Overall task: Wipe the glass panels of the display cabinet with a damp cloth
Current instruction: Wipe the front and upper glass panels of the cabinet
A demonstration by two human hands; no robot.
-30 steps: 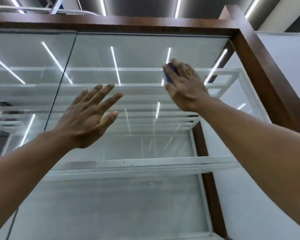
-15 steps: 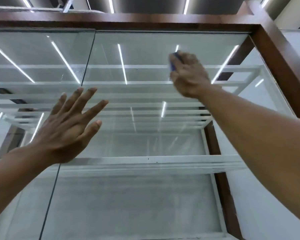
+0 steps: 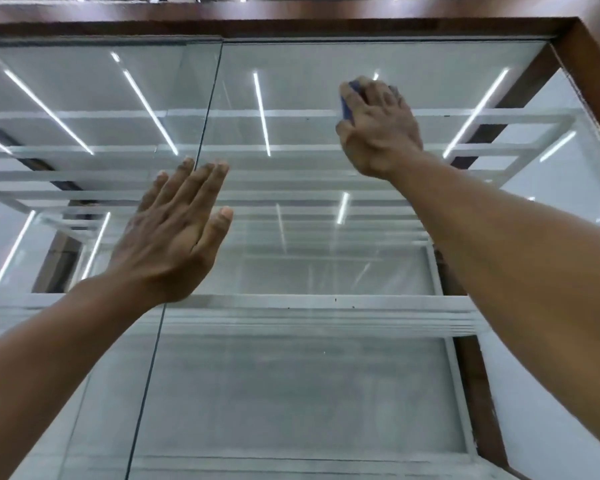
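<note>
Left hand (image 3: 174, 233) fingers closed together since earlier, grip released, pointing 1 o'clock. Right hand (image 3: 378, 126) grip grasps blue cloth (image 3: 346, 105) against glass panel (image 3: 309, 375); cloth's visible strip runs 12–6.

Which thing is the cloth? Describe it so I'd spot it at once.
Start at the cabinet's brown frame, top right corner. Just below, the right hand presses on the glass. The cloth is the dark blue sliver peeking from under it, the only blue thing there.

right hand (image 3: 378, 129) presses blue cloth (image 3: 346, 107) on glass panel (image 3: 309, 74) | left hand (image 3: 174, 233) flat, fingers (image 3: 201, 181) straight
</note>
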